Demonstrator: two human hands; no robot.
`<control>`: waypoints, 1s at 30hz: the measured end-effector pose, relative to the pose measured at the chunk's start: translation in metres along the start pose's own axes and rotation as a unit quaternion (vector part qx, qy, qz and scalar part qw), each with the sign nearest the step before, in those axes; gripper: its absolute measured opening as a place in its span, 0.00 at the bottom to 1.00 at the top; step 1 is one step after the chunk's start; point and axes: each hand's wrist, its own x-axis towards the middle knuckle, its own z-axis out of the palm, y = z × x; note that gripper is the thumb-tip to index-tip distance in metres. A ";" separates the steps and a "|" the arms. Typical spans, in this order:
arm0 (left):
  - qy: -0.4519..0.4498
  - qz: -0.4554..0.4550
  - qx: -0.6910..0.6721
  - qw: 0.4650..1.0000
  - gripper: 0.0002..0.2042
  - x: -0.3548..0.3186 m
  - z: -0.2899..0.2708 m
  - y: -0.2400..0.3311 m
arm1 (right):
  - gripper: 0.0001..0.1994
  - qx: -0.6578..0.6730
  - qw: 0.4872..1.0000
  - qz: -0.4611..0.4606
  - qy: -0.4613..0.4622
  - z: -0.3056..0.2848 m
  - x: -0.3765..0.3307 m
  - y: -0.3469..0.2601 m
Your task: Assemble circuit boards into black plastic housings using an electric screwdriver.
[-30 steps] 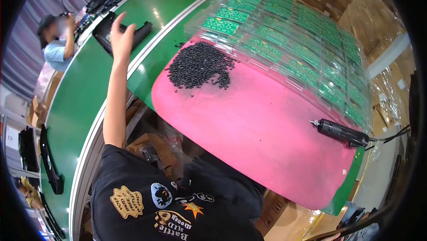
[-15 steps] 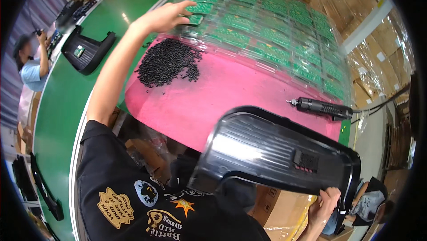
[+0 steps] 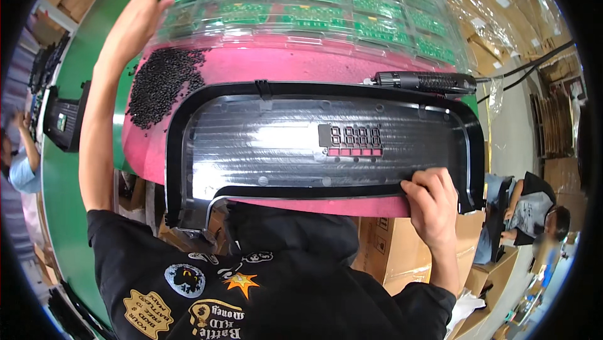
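A pink mat (image 3: 270, 62) carries a heap of small black parts (image 3: 160, 82) at its left. Over it, the right hand (image 3: 433, 205) grips a black housing (image 3: 282, 167) with 4 digit-shaped openings by its near edge; the left hand (image 3: 137, 16) is at the green circuit boards (image 3: 245, 13), its grip unclear.

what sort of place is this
Probably an electronics assembly workshop: rows of green circuit boards, a corded power screwdriver beside a heap of small black parts on the same pink mat, and a black shell in the right hand.
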 end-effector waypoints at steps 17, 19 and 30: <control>0.042 0.254 -0.545 0.798 0.33 0.064 -0.032 0.219 | 0.40 0.459 0.862 0.142 0.162 -0.008 0.097 -0.013; 0.037 0.117 -0.590 0.798 0.34 0.047 -0.024 0.223 | 0.37 0.460 0.850 0.158 0.202 -0.008 0.095 -0.011; -0.370 0.067 -0.327 0.867 0.23 0.030 -0.009 0.227 | 0.28 0.252 0.958 0.133 -0.026 0.011 0.071 0.019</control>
